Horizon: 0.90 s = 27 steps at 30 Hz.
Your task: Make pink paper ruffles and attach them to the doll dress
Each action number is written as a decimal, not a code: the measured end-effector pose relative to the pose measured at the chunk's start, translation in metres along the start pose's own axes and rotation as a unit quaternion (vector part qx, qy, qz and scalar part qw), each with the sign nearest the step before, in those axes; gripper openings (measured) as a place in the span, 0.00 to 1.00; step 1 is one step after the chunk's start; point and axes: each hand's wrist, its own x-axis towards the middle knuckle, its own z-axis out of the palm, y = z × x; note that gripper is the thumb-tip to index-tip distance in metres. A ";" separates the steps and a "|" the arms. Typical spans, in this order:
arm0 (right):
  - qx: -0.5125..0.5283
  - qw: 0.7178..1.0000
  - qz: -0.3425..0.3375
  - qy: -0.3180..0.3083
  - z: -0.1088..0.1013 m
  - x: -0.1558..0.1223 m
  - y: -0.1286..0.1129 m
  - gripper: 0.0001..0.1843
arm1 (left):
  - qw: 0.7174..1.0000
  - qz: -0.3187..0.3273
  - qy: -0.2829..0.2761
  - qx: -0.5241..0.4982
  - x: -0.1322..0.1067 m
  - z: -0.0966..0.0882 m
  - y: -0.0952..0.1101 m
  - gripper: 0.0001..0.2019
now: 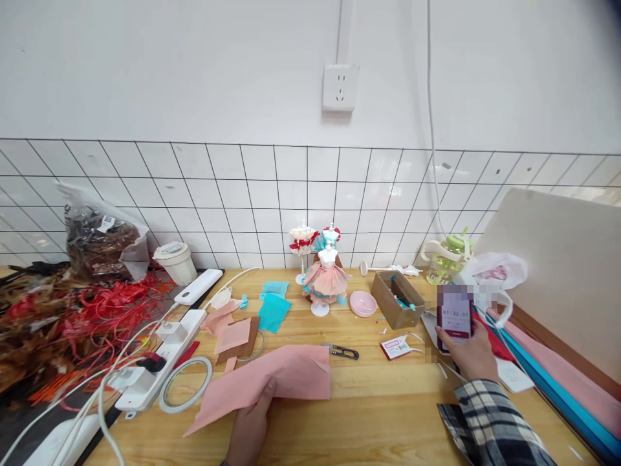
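Pinching left hand (pixel 253 419): clamps pink sheet (pixel 295 374), likely steadying it
Right hand (pixel 471 355): clasps phone (pixel 455 318), screen visible, likely for reading

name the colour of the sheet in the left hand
Pink; the sheet shows best in the head view.

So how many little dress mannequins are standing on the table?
3: the pink-skirted mannequin in front, the cream-and-red mannequin behind it to the left, and the teal-and-red mannequin directly behind it, mostly covered. Another could be hidden there.
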 end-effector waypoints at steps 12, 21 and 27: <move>0.009 0.999 -0.004 -0.037 -0.011 -0.006 -0.002 0.58 | 0.989 -0.030 -0.035 -0.139 -0.005 0.004 0.009 0.19; 0.025 0.964 -0.260 -0.056 -0.007 -0.084 -0.041 0.31 | 0.934 -0.127 -0.129 -0.309 -0.003 0.024 0.027 0.12; -0.042 0.881 -0.391 -0.262 0.024 -0.153 -0.080 0.25 | 0.878 -0.252 -0.185 -0.362 -0.010 0.062 0.048 0.04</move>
